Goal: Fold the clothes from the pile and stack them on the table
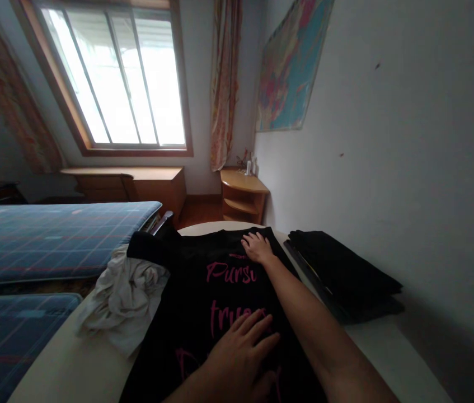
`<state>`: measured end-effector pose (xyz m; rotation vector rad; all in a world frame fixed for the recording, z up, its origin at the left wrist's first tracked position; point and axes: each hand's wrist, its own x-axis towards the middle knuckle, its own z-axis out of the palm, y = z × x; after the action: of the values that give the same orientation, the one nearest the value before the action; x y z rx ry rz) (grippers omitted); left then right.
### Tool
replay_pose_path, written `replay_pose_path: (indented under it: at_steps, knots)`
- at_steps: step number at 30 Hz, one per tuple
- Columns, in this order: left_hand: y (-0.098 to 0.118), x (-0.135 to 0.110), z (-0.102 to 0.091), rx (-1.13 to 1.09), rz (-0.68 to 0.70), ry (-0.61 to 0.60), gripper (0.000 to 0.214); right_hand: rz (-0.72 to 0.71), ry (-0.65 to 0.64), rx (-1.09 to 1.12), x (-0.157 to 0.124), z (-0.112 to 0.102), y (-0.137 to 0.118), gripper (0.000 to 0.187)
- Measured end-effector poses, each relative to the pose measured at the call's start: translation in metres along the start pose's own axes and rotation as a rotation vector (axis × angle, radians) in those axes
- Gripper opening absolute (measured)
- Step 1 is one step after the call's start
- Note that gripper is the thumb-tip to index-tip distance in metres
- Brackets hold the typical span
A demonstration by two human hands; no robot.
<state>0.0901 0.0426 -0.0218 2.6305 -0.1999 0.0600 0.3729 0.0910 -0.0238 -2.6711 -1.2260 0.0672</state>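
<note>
A black T-shirt (195,313) with pink lettering lies spread out on a cream table (81,347). My left hand (240,350) rests on its lower print with the fingers apart, covering some of the letters. Farther up, near the collar end, my right hand (257,246) lies flat on the fabric, fingers spread. One sleeve reaches out to the left over a crumpled pale cloth (127,291). To the right of the shirt is a stack of folded dark clothes (341,268), apart from both hands.
Two blue plaid mattresses (60,235) lie left of the table, one beyond the other. A white wall (408,140) with a map (291,73) runs along the right. Beyond the table stand a wooden corner shelf (243,182) and a low cabinet (156,179) under a window.
</note>
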Motion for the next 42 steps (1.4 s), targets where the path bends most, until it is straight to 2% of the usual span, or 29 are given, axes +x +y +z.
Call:
replay_pose_path:
  at_steps: [4, 8, 14, 19, 23, 25, 28, 32, 35, 38, 42]
  knots:
    - [-0.003, 0.0, 0.002, -0.009, 0.01, 0.0, 0.062, 0.09, -0.029, 0.024, 0.009, 0.006, 0.003, 0.061]
    - [0.0, -0.002, -0.002, -0.021, 0.012, 0.002, 0.062, 0.061, -0.032, 0.052, 0.007, 0.0, 0.001, 0.064]
    - [0.003, -0.003, -0.005, -0.006, 0.008, -0.007, 0.063, 0.046, 0.134, 0.07, -0.024, -0.01, -0.003, 0.069]
    - [0.011, -0.001, -0.008, 0.053, 0.005, -0.017, 0.066, 0.13, 0.001, 0.016, -0.053, 0.001, 0.002, 0.071]
    - [0.018, 0.0, -0.011, 0.094, -0.012, -0.047, 0.067, 0.193, 0.048, -0.02, -0.062, 0.003, 0.001, 0.066]
    - [0.018, -0.001, -0.009, 0.092, -0.014, -0.032, 0.066, 0.159, 0.032, -0.003, -0.064, 0.001, 0.0, 0.068]
    - [0.015, -0.005, -0.003, 0.104, -0.065, 0.025, 0.064, 0.088, 0.02, 0.037, -0.072, -0.002, 0.0, 0.073]
    - [0.013, -0.005, 0.006, 0.166, -0.278, 0.154, 0.062, 0.124, 0.072, 0.055, -0.088, 0.003, 0.0, 0.076]
    - [0.006, 0.0, 0.006, 0.211, -0.374, 0.2, 0.06, 0.116, 0.067, 0.061, -0.096, 0.005, 0.0, 0.074]
    - [-0.012, 0.005, -0.009, 0.291, -0.47, 0.32, 0.056, 0.12, 0.065, 0.057, -0.098, 0.003, -0.001, 0.071]
    - [-0.051, 0.0, -0.057, 0.477, -0.637, 0.596, 0.053, 0.117, 0.054, 0.051, -0.098, 0.002, -0.002, 0.071]
